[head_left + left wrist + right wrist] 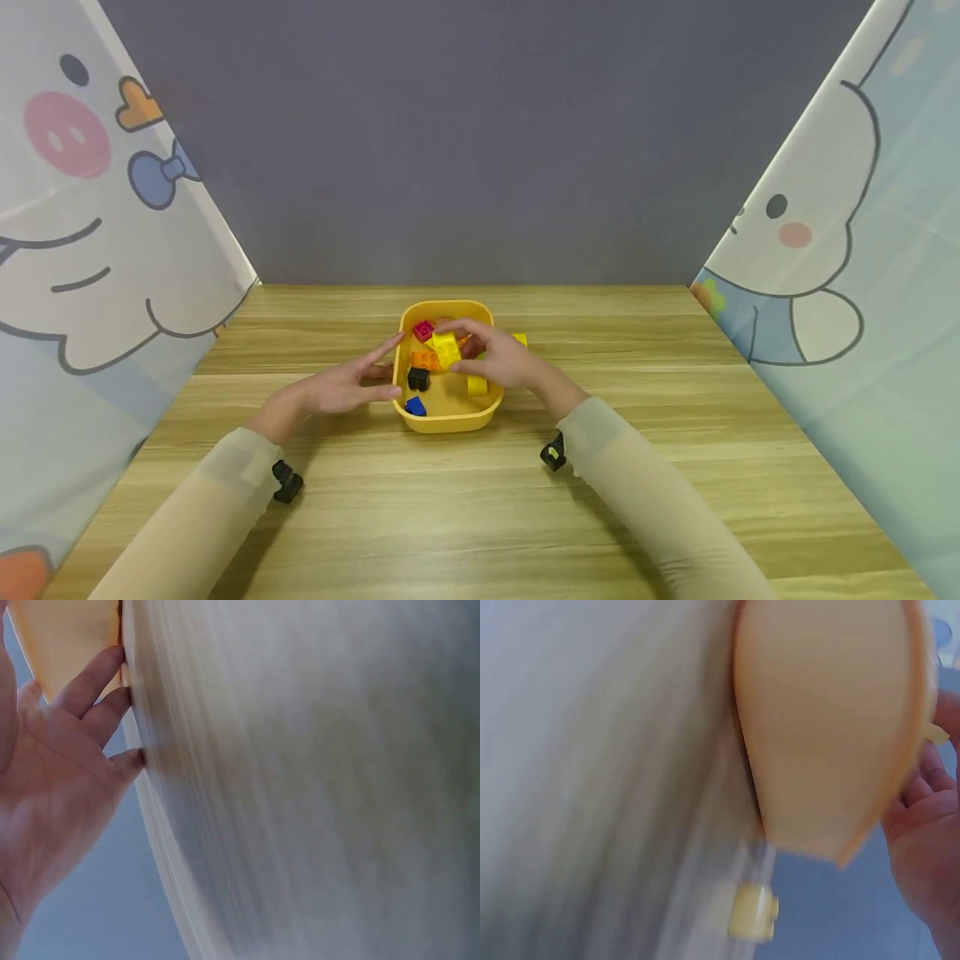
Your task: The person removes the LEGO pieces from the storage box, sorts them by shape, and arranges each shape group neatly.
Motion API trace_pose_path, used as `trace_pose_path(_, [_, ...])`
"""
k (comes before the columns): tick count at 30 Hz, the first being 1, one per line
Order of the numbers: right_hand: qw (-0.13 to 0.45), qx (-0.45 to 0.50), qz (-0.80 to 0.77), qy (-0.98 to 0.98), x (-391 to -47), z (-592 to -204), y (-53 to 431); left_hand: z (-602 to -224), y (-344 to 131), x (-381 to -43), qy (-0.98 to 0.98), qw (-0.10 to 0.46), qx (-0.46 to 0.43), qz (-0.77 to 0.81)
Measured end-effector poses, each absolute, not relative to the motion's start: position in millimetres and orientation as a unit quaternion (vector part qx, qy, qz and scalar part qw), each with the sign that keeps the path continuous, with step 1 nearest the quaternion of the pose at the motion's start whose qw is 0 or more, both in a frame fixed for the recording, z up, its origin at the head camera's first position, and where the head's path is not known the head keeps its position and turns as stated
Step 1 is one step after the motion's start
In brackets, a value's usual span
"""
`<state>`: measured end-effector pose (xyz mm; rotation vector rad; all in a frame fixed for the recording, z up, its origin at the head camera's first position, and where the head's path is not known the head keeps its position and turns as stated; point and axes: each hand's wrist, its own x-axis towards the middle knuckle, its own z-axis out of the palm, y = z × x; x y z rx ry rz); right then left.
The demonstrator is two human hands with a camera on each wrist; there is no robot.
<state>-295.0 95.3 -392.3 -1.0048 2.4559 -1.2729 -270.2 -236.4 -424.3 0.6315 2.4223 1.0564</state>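
In the head view a yellow toy building block (447,349) is pinched between the thumb and fingers of my right hand (504,357), above a yellow plastic bin (450,425). My left hand (337,388) rests with spread, fairly straight fingers against the bin's left side, its thumb at the rim. Inside the bin lie a red block (423,331), an orange block (424,360), a black block (418,379), a blue block (415,407) and another yellow block (477,386). My right hand hides part of the bin's contents.
Another yellow block (521,339) stands on the wooden table (420,508) just right of the bin, and this yellow block (752,913) shows in the right wrist view. A grey panel (472,150) rises behind the table, with cartoon-printed cloths (877,250) at both sides.
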Motion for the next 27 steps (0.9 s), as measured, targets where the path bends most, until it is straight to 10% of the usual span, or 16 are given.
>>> trace_pose_path(12, [0.026,-0.259,-0.504,0.823,-322.5,-385.6,183.7,-420.3,-236.7,-272.2,0.874,0.205,0.226,0.378])
trace_pose_path(27, [0.103,-0.188,-0.399,0.891,-339.9,-413.9,242.7,-423.0,-235.4,-269.2,0.873,0.207,0.231,0.376])
